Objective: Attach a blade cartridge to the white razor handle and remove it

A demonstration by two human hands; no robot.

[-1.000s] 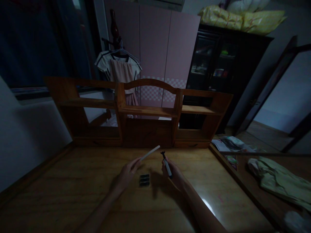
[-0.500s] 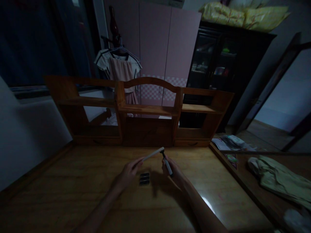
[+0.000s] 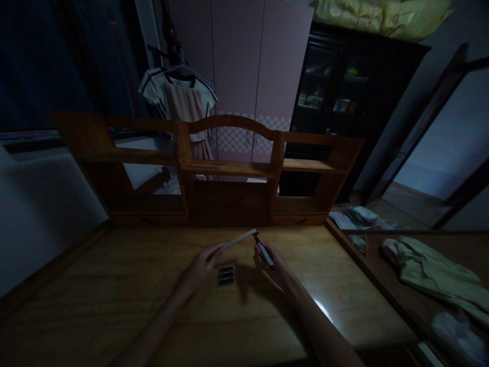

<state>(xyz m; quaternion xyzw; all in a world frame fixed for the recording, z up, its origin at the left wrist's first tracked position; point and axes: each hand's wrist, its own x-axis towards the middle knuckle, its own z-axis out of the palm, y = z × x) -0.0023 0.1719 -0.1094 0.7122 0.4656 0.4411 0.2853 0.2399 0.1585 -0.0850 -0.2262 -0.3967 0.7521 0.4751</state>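
The left hand [image 3: 201, 264] has its grip pinched on the near end of a thin, pale, straight stick [image 3: 240, 238], material unclear. The right hand [image 3: 275, 265] has its grip wrapped round a slim grey-and-black tool [image 3: 266, 255] with a small dark crosswise head [image 3: 256, 235]. Both pieces are above a yellow-brown wooden bench [image 3: 114, 285]. The stick's far end seems to meet the head, but dim light hides whether they touch or merely overlap.

With the stick held at 1 end only, pressure at its tip could swing it aside or skid it off the head. A loose hold could let the tool roll. Anything dropped could hit the small dark case with 3 bars [image 3: 225, 276], lying on the bench between the 2 hands.

Ahead, a brown wooden shelf unit [image 3: 229, 167] along the far edge limits forward reach. The raised wooden right rim [image 3: 367, 275] is well apart; the widest sideways room lies left.
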